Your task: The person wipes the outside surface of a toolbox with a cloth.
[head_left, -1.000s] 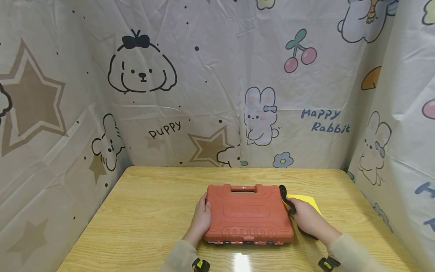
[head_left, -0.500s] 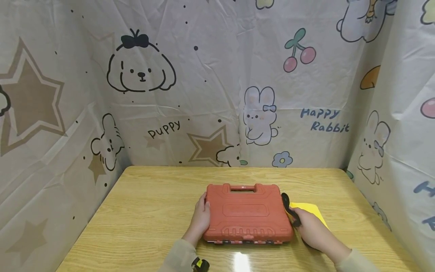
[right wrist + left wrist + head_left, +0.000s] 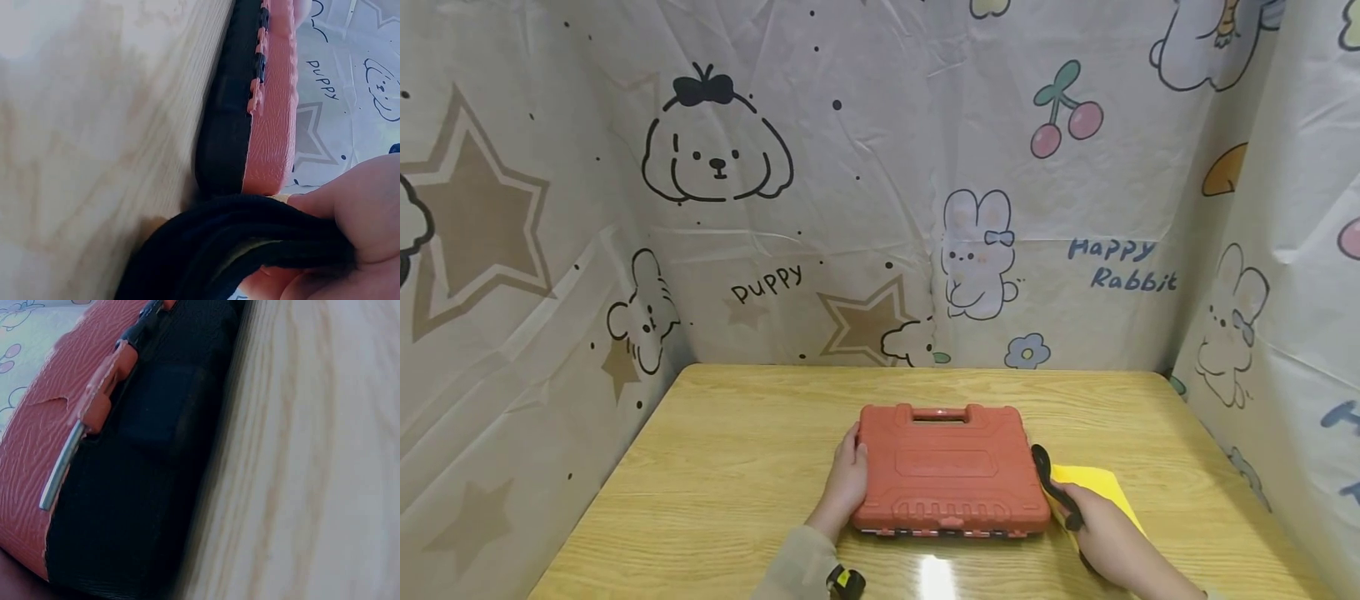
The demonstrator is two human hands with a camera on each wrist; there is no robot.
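An orange plastic tool case (image 3: pixel 951 471) lies shut and flat in the middle of the wooden table (image 3: pixel 730 467), its handle toward the far side. My left hand (image 3: pixel 847 482) grips its left edge, thumb on the lid. The left wrist view shows the orange lid (image 3: pixel 37 444) over the case's black lower half (image 3: pixel 137 487). My right hand (image 3: pixel 1081 523) pinches a black soft fabric item (image 3: pixel 1054 492) beside the case's right edge, over a yellow sheet (image 3: pixel 1097 487). In the right wrist view the black fabric (image 3: pixel 237 244) sits under my fingers (image 3: pixel 369 206), next to the case (image 3: pixel 275 106).
Cartoon-printed cloth (image 3: pixel 880 183) hangs close around the table on the left, back and right. Bare tabletop lies left of the case and behind it. A glare spot (image 3: pixel 934 575) shows at the near edge.
My right hand has drawn back toward the near right along the case's side, with the black fabric and the yellow sheet moving with it. The left hand and case stay put.
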